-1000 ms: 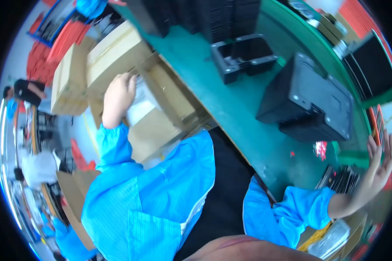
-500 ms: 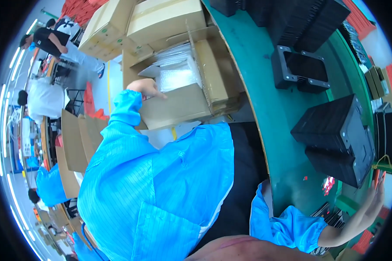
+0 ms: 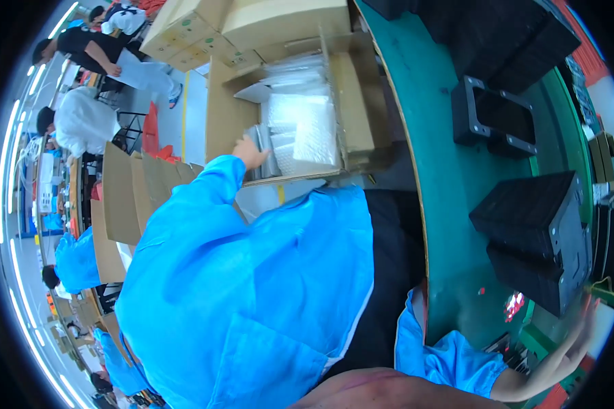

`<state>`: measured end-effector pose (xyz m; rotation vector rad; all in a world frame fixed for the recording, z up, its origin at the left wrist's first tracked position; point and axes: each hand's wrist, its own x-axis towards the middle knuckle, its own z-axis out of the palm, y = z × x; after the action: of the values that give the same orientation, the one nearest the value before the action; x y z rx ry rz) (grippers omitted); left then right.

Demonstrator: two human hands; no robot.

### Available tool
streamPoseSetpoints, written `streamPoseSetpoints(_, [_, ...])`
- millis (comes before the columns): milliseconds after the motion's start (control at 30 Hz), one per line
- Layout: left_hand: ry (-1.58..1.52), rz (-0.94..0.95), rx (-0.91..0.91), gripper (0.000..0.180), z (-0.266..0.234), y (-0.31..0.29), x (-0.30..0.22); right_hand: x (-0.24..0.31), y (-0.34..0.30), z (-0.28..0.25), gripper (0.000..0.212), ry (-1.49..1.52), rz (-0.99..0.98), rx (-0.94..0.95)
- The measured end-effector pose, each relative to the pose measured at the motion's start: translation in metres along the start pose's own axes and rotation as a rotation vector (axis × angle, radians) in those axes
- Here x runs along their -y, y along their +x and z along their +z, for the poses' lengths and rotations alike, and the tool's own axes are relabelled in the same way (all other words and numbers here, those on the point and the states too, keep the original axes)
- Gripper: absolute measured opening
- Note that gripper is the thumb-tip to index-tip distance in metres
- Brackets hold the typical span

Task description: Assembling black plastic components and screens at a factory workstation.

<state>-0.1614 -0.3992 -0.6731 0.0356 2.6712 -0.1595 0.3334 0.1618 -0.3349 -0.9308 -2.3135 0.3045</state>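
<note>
In front of me is an open cardboard box (image 3: pixel 218 109) packed with bubble-wrap pouches (image 3: pixel 314 136) and flat silvery-grey packets (image 3: pixel 265 146). My left hand (image 3: pixel 252 154) is at the box's near left corner, fingers bent beside the packets. Blur hides whether they grip one. Far off to the right, my right hand (image 3: pixel 582 324) is raised over the bench's end, fingers stretched out and blurred. Nothing shows in it. The nearest things to it are a stack of black casings (image 3: pixel 532 235) and a small red-and-silver packet (image 3: pixel 514 305).
A green-topped bench (image 3: pixel 450 204) runs along my right, bearing a black frame-like casing (image 3: pixel 494 116) and dark stacks (image 3: pixel 505 41). Closed cartons (image 3: pixel 286 24) stand beyond the open box. More open cartons (image 3: pixel 119 198) are at my left. Several people work farther left.
The box's near flap has swung out of the way, uncovering more pouches. My left hand has moved from that flap to the packets. My right hand has dropped slightly in view.
</note>
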Motion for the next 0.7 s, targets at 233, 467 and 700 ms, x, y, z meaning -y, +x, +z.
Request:
streamPoseSetpoints(233, [0.025, -0.401, -0.187, 0.105, 0.108, 0.104, 0.006, 0.070, 0.006, -0.003, 0.030, 0.115, -0.109, -0.087])
streamPoseSetpoints(467, [-0.418, -0.486, -0.319, 0.096, 0.129, 0.130, -0.008, 0.054, -0.006, -0.021, 0.025, 0.129, -0.046, -0.112])
streamPoseSetpoints(700, [0.149, -0.040, -0.036, 0.109, 0.030, 0.119, 0.004, 0.069, -0.014, -0.032, 0.024, 0.241, 0.053, -0.035])
